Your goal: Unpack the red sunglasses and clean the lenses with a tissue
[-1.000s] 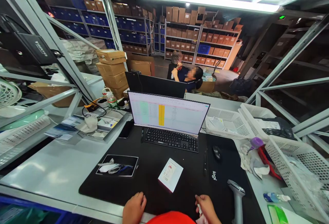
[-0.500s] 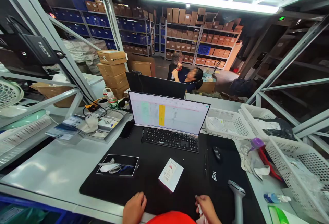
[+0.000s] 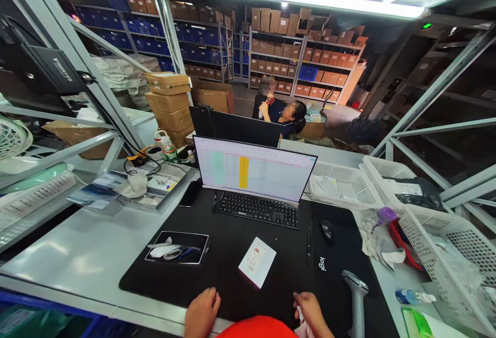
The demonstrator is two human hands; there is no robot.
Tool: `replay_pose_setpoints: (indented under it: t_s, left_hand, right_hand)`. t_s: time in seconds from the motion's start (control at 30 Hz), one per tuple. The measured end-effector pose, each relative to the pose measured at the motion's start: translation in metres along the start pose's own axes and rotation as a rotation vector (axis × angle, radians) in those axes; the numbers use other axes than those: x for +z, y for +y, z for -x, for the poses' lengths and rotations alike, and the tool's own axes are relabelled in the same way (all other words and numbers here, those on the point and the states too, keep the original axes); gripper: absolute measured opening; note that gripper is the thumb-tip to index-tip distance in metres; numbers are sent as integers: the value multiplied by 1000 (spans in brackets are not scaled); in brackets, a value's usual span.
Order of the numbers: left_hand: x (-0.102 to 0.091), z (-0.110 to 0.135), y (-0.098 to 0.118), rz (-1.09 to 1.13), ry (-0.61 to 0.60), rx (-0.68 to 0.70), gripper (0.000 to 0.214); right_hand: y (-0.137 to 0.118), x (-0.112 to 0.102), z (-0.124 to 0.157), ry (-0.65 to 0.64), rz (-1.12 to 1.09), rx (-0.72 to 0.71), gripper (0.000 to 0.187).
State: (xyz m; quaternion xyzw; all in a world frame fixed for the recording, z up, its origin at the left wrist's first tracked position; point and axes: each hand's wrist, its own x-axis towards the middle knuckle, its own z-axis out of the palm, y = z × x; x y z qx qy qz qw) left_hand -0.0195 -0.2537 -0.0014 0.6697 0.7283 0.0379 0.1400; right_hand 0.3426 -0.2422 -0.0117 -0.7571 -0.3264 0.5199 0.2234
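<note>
My left hand [image 3: 203,311] rests with curled fingers at the front edge of the black desk mat [image 3: 163,289]; nothing shows in it. To the right, my right hand [image 3: 310,311] is closed around a crumpled white tissue [image 3: 300,316], partly hidden under the palm. Between and beyond both hands lies a small white box [image 3: 257,262] with printing on its top, touched by neither. An open shallow black tray with a white rim [image 3: 177,248] sits at the left, a grey and white cloth-like item in it. Near my right hand is a grey barcode scanner [image 3: 356,302].
A monitor [image 3: 253,170] and black keyboard [image 3: 259,209] stand at the back, with a mouse [image 3: 326,230] and pen [image 3: 309,245] to the right. White baskets [image 3: 451,229] line the right side. A phone [image 3: 190,194] lies left. Behind the monitors are two people [image 3: 289,113].
Both hands and the things on the mat keep their places. Only the camera's view shifts very slightly.
</note>
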Motion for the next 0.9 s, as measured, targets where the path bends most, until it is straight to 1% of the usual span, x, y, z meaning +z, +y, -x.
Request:
replay_pose_setpoints:
  t_s: [0.17,0.3,0.57,0.73,0.8,0.9]
  left_hand:
    - [4,-1,-3,4,5,-6,36]
    - [7,-2,-4,5,-4,-5,39]
    - [9,-2,-6,34,-3,-12,40]
    - [13,-1,-7,2,-20,-18,41]
    - [15,-1,-9,-15,-31,-12,38]
    - [13,-8,-12,-24,-68,-15,24]
  right_hand:
    - [2,2,-2,4,-13,-9,41]
    - [5,1,-5,-3,-12,-5,41]
    - [8,2,-10,-4,9,-10,44]
    - [13,3,-11,-6,-13,-6,44]
    - [15,6,-11,-5,-25,-4,45]
    - [8,5,-11,-10,-27,-10,43]
